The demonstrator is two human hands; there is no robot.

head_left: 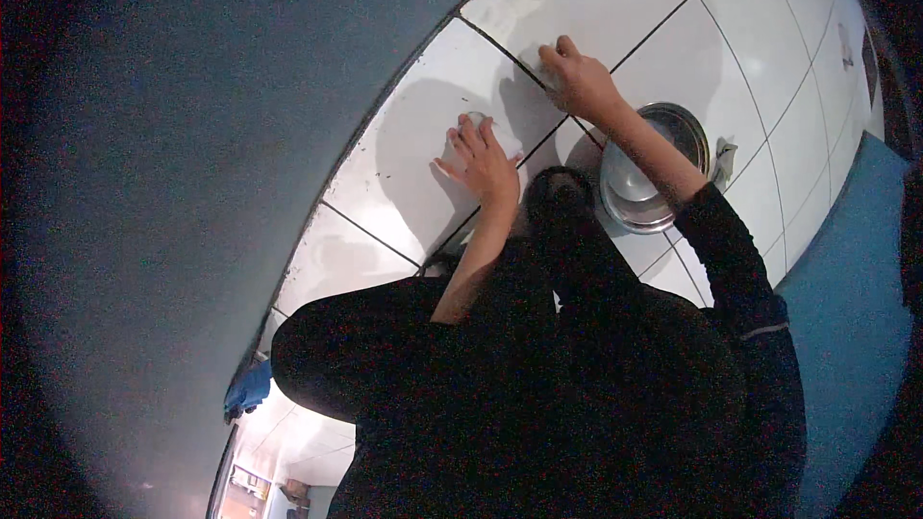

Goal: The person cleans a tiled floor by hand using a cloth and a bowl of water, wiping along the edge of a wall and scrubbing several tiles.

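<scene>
My left hand (478, 168) rests with its fingers spread over a small white thing (508, 138) on the tiled floor; it may be a cloth, but its kind cannot be made out. Farther out and to the right, my right hand (582, 82) is closed near a dark joint between tiles. Something pale shows by its fingertips, too faint to name. Beneath my right forearm stands a round steel bowl (630, 183), partly hidden by the arm, with what looks like clear water inside.
White floor tiles (673, 29) with dark joints spread around me. A small crumpled pale item (724, 161) lies beside the bowl. The grey-blue wall (221, 135) borders the floor at left; a blue surface (846, 288) is at right. Blue cloth (250, 387) sits behind my knee.
</scene>
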